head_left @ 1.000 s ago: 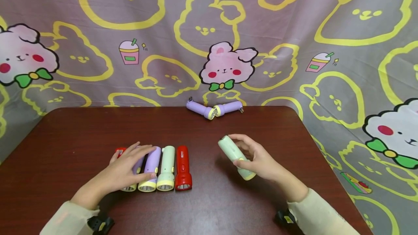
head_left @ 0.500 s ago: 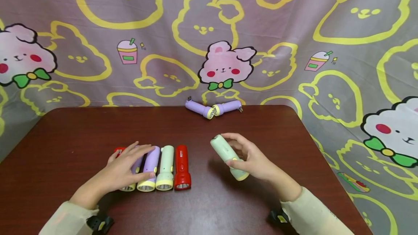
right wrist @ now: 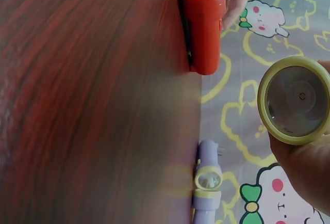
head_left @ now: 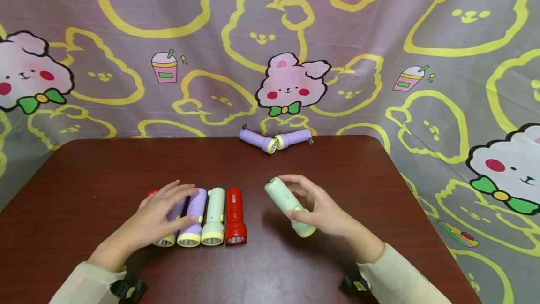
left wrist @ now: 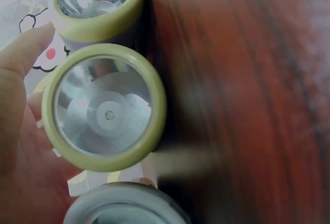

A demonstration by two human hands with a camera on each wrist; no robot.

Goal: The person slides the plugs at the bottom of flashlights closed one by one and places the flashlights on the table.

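My right hand [head_left: 320,208] grips a light green flashlight [head_left: 280,193] with a yellow rim, tilted, its lens end toward me. Its shadow falls on the table to the left and below. My left hand [head_left: 153,219] lies over the left end of a row of flashlights, fingers extended and thumb spread across a purple flashlight [head_left: 196,208]. Another purple flashlight [head_left: 176,210] is partly hidden under the fingers, and a red one [head_left: 152,192] is mostly covered. Right of them in the row stand a light green flashlight [head_left: 216,208] and a red flashlight [head_left: 235,208], lenses facing me.
Two purple flashlights [head_left: 257,140] lie lens to lens at the far edge of the brown table [head_left: 126,163], prongs sticking out of their ends. A curtain [head_left: 358,36] with cartoon prints hangs right behind the table and along its right side.
My right hand has moved left with the green flashlight, nearer the row. My left hand has shifted slightly, its thumb rising a little along the purple flashlight; the row has stayed in place.
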